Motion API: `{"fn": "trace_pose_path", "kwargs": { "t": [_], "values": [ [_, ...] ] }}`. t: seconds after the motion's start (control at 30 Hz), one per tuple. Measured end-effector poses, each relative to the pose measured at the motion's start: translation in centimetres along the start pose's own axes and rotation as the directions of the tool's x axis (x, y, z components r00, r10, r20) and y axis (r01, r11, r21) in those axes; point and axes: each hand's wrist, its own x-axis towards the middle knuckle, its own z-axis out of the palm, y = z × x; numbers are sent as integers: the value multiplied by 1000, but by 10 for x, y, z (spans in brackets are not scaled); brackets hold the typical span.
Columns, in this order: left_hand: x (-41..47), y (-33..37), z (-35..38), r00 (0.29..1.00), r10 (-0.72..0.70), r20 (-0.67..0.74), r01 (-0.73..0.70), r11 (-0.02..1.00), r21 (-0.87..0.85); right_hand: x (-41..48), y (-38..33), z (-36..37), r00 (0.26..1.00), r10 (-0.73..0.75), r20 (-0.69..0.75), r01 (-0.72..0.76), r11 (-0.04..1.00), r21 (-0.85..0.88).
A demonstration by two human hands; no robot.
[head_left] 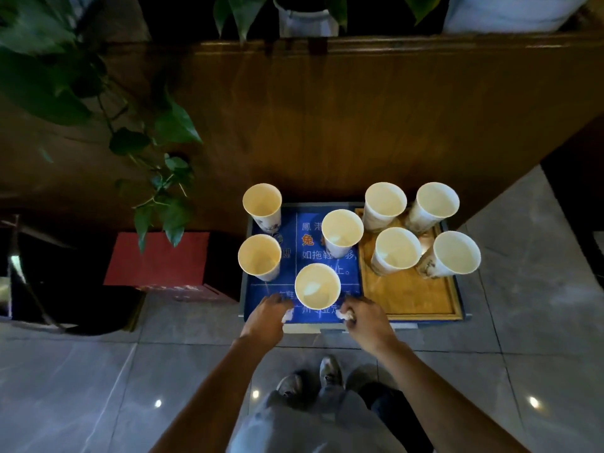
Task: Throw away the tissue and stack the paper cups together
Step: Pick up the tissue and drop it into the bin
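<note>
Several white paper cups stand upright and apart on a low stand; some stand on its blue printed top, others on a wooden tray. The nearest cup stands at the front between my hands. My left hand is closed on a white tissue scrap just left of that cup. My right hand is closed on a crumpled white tissue just right of it. Something white shows in the bottom of several cups.
A red box sits left of the stand, and a dark bin farther left. Plant leaves hang over the left side. A brown wooden counter wall rises behind. Grey floor tiles and my shoes lie below.
</note>
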Motion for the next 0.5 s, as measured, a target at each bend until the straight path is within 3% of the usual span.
{"fn": "trace_pose_path", "kwargs": {
  "t": [0.2, 0.33, 0.5],
  "values": [
    [-17, -11, -8, 995, 103, -8, -103, 980, -171, -33, -13, 4, 981, 142, -131, -111, 970, 216],
    [-21, -9, -8, 986, 154, 62, -138, 967, -214, -65, -19, 11, 918, 316, -241, -230, 917, 326],
    [-27, 21, -2, 951, 268, 156, -229, 946, -228, -113, -19, 17, 839, 431, -331, -286, 868, 406]
  ]
}}
